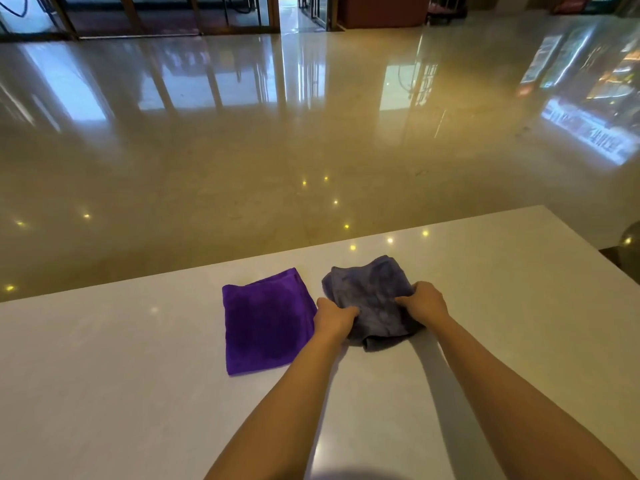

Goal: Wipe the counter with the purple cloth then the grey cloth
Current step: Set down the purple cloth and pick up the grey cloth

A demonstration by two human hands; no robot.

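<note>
A purple cloth [265, 323] lies folded flat on the white counter [121, 358], just left of centre. To its right sits a crumpled grey cloth [372, 292]. Both of my hands grip the grey cloth: my left hand [332, 318] pinches its near left edge, and my right hand [424, 303] holds its right side. The cloth rests on the counter between them. Neither hand touches the purple cloth, though my left hand is right beside its right edge.
The counter's far edge [381, 237] runs diagonally, with a glossy beige floor [277, 150] beyond it. A dark round object [632, 233] sits off the counter's right end. Glass doors [173, 15] stand far back.
</note>
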